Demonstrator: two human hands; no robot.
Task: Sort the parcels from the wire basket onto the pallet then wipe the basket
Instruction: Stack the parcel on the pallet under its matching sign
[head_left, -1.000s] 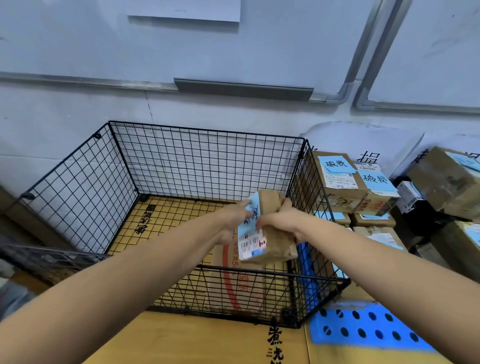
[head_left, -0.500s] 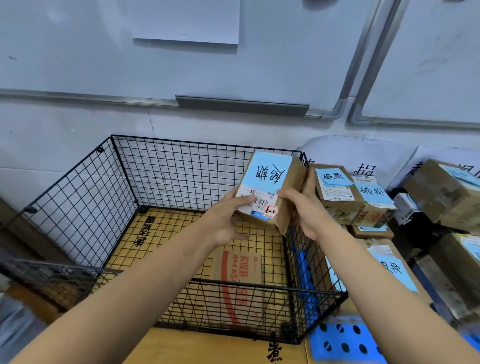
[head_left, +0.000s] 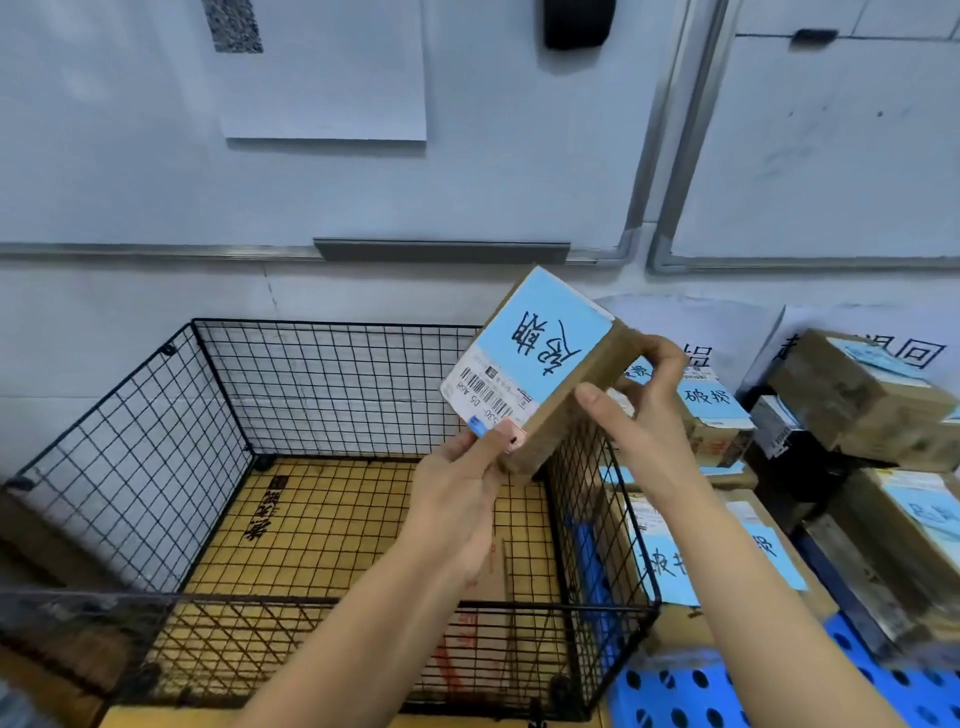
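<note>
Both my hands hold a small brown parcel (head_left: 540, 358) with a blue handwritten label and a barcode sticker, raised above the right rear corner of the black wire basket (head_left: 156, 431). My left hand (head_left: 462, 493) pinches its lower corner with the thumb on the sticker. My right hand (head_left: 644, 415) grips its right side. Another carton with red print (head_left: 485, 618) lies flat on the basket floor, partly hidden by my left arm. The blue pallet (head_left: 675, 691) shows at the bottom right.
Several brown parcels with blue labels (head_left: 711, 410) are stacked right of the basket on the pallet, more (head_left: 862, 395) further right. A white wall with a metal rail stands behind. Cardboard sheets lie under the basket.
The parcel has been lifted out of the basket, up and to the right, and turned so its blue label faces me. My view has tilted upward.
</note>
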